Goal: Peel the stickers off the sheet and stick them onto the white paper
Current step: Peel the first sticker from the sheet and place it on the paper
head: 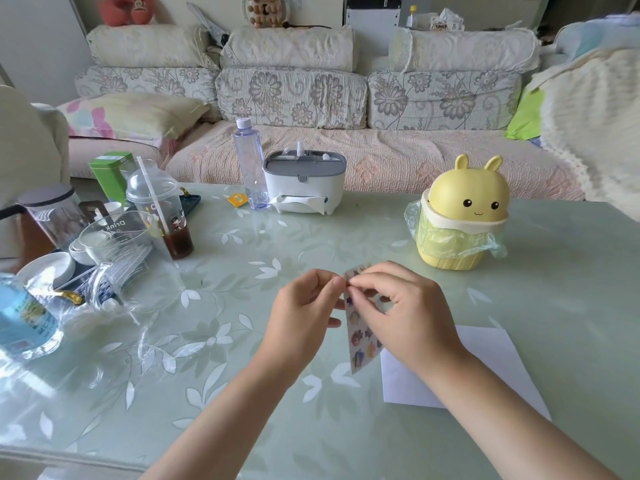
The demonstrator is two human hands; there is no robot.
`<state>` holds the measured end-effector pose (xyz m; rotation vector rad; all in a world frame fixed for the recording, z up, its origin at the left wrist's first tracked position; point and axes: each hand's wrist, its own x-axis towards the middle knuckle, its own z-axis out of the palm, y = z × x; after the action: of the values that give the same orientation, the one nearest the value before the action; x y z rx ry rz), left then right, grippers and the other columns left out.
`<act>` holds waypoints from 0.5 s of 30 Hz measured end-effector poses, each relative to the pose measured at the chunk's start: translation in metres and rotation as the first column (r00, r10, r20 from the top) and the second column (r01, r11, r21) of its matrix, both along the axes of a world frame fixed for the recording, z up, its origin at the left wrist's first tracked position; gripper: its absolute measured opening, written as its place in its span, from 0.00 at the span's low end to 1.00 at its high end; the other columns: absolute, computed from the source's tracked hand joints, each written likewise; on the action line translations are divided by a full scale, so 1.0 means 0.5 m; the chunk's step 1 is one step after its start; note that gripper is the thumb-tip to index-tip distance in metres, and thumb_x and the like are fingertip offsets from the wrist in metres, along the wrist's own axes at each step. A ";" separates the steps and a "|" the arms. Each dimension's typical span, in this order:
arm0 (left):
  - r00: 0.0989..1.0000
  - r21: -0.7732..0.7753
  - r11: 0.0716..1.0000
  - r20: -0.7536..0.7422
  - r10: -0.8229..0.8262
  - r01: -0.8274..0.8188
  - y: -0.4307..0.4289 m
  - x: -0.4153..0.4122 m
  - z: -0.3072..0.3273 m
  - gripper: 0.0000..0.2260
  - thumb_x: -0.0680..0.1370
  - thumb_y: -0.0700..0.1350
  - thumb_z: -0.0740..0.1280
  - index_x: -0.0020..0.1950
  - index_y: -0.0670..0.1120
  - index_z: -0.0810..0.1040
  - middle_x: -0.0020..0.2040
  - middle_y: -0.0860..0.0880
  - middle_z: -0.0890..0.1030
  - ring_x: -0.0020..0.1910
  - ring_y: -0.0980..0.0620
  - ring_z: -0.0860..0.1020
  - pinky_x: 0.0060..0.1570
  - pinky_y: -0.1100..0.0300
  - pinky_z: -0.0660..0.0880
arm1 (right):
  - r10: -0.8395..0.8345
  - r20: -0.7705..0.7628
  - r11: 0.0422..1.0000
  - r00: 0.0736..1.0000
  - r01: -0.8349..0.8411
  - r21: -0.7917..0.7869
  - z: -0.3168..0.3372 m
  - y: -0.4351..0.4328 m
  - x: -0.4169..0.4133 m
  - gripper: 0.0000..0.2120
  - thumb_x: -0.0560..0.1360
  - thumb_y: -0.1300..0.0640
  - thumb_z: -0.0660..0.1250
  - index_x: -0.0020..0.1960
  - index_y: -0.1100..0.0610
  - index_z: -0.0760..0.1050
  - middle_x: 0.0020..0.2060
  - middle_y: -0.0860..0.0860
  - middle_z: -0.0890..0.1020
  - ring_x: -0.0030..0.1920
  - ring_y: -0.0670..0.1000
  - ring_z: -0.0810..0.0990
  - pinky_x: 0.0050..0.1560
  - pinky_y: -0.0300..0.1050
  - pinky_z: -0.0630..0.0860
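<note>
A narrow sticker sheet [360, 337] with several small colourful stickers hangs upright above the table, in front of me. My left hand [301, 317] pinches the sheet's left edge near the top. My right hand [401, 306] has its fingertips pinched at the sheet's upper part, where a sticker sits; the fingers hide that spot. The white paper [498, 355] lies flat on the table at the right, partly under my right forearm.
A yellow bunny-shaped bin [460, 216] with a plastic liner stands behind the paper. A tissue box [304, 185] and a clear bottle [251, 168] stand at the far edge. Cups, glass jugs, a bowl and a blue-labelled bottle [24, 323] crowd the left side.
</note>
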<state>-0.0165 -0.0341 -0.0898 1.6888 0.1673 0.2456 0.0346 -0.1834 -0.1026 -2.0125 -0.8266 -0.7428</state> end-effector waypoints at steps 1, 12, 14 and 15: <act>1.000 0.004 1.000 0.007 0.000 0.000 -0.001 0.001 0.000 0.08 0.82 0.43 0.64 0.47 0.42 0.80 0.42 0.48 0.86 0.44 0.52 0.85 0.40 0.58 0.80 | 0.001 -0.002 1.000 1.000 -0.001 0.005 0.000 0.000 0.000 0.08 0.75 0.53 0.69 0.46 0.55 0.85 0.42 0.44 0.84 0.40 0.45 0.82 0.39 0.45 0.80; 0.998 0.135 0.991 0.059 -0.002 -0.006 0.004 0.001 -0.006 0.08 0.83 0.43 0.62 0.47 0.43 0.78 0.40 0.52 0.84 0.44 0.56 0.83 0.45 0.56 0.82 | 0.047 -0.250 0.995 0.967 -0.024 0.093 0.001 0.011 0.000 0.07 0.73 0.48 0.70 0.44 0.49 0.86 0.41 0.40 0.84 0.41 0.46 0.84 0.41 0.48 0.81; 0.998 0.134 0.991 0.064 -0.002 -0.006 0.003 0.001 -0.005 0.07 0.83 0.43 0.62 0.47 0.45 0.78 0.41 0.51 0.84 0.45 0.55 0.83 0.45 0.55 0.82 | 0.050 -0.274 0.992 0.960 -0.016 0.124 -0.001 0.016 -0.002 0.04 0.73 0.53 0.72 0.43 0.49 0.86 0.41 0.40 0.84 0.41 0.46 0.84 0.41 0.48 0.81; 0.998 0.133 0.991 0.069 0.002 -0.011 0.002 0.002 -0.005 0.07 0.83 0.43 0.62 0.46 0.45 0.77 0.42 0.50 0.84 0.46 0.54 0.83 0.46 0.55 0.82 | 0.052 -0.291 0.990 0.955 -0.011 0.140 -0.001 0.019 -0.004 0.03 0.74 0.55 0.73 0.43 0.49 0.86 0.40 0.41 0.84 0.41 0.46 0.84 0.42 0.48 0.81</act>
<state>-0.0157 -0.0330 -0.0923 1.8099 0.1069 0.3258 0.0327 -0.1739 -0.1032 -1.9212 -0.6146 -0.4528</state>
